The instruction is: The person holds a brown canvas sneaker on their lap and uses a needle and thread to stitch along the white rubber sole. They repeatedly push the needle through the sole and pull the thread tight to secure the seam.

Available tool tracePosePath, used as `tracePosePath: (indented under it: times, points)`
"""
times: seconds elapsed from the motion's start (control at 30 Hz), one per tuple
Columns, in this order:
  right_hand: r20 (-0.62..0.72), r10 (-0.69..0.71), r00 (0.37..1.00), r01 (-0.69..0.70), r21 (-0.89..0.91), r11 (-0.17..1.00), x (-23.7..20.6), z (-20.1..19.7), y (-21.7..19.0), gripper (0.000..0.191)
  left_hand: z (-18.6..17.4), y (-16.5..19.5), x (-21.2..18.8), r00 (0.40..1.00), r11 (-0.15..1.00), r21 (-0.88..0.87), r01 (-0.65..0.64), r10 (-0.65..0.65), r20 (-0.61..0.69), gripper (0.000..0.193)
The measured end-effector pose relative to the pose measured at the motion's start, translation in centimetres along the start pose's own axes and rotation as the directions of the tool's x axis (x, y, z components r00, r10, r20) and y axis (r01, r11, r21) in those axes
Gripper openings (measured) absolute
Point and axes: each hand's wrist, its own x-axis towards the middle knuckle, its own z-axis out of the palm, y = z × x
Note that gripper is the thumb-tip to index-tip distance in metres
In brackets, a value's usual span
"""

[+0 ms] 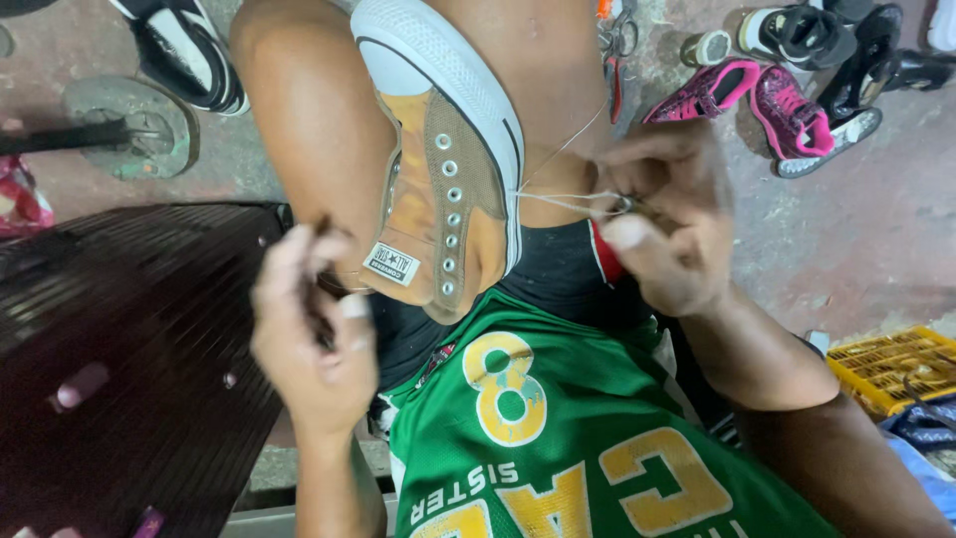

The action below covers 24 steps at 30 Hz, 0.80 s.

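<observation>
Under me the floor (846,239) is rough, pinkish concrete with stains. A dark ribbed bench (129,339) is on my left. Pink shoes (767,105) and black shoes (856,50) lie far off. A yellow crate (891,367) sits on my right.

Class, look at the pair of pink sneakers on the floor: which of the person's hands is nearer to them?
Right. The right hand, pinching thread beside the brown sneaker, is just below-left of the pink sneakers; the left hand is across the brown sneaker, much farther away.
</observation>
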Motion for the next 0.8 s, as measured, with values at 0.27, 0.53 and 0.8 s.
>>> tracePosePath:
  times: [0.27, 0.53, 0.8]
  points:
    - [0.117, -0.210, 0.971, 0.240, -0.519, 0.820, 0.8, 5.0, 1.6, 0.082, 2.5, -7.5, -4.7, 0.987, 0.998, -0.067, -0.016, 0.005, -0.158, 0.045]
    - [0.052, -0.150, 0.987, 0.155, -0.526, 0.836, 1.8, 5.8, 1.9, 0.065, -5.3, -16.0, -9.5, 0.869, 0.906, 0.207, 0.369, -0.257, -0.423, 0.063]
    - [0.129, -0.094, 0.987, 0.152, -0.576, 0.804, 1.3, 6.0, 0.5, 0.071, -1.4, -7.8, -7.6, 0.963, 0.889, 0.429, -0.161, 0.236, -0.127, 0.006]
